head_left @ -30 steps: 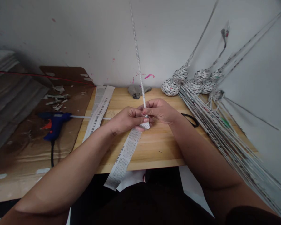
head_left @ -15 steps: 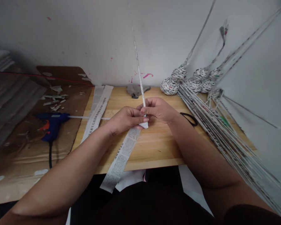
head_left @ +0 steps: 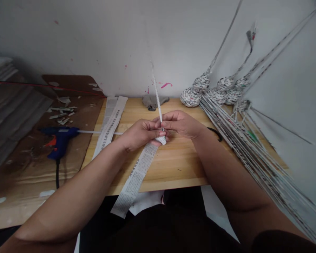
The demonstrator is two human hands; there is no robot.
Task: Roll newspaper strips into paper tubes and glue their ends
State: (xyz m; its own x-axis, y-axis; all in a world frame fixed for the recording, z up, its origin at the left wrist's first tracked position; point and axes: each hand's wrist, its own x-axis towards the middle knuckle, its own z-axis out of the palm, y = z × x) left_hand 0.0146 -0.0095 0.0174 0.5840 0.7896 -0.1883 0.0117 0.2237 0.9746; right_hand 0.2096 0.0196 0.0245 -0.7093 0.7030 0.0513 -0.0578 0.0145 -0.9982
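A newspaper strip (head_left: 134, 181) slants up from the table's front edge, its lower end hanging past it. My left hand (head_left: 142, 133) is closed on the strip's upper end, thumb on top, where the paper wraps in a slant. Out of this wrap rises a thin rolled paper tube (head_left: 158, 95), tilted a little left, its top blurred against the wall. My right hand (head_left: 179, 123) pinches the tube just above the left thumb. The two hands touch or nearly touch; several fingertips are hidden behind the paper.
On the left, a blue glue gun (head_left: 59, 138) lies on cardboard near paper scraps. More newspaper strips (head_left: 109, 123) rest behind my left forearm. A grey cloth (head_left: 152, 102) lies by the wall. To the right are woven paper gourds (head_left: 191, 96) and a bundle of paper tubes (head_left: 234, 137).
The tube's upper part looks more blurred and its middle sits slightly farther left. My right hand has shifted slightly, and the strip's lower end has moved a little left.
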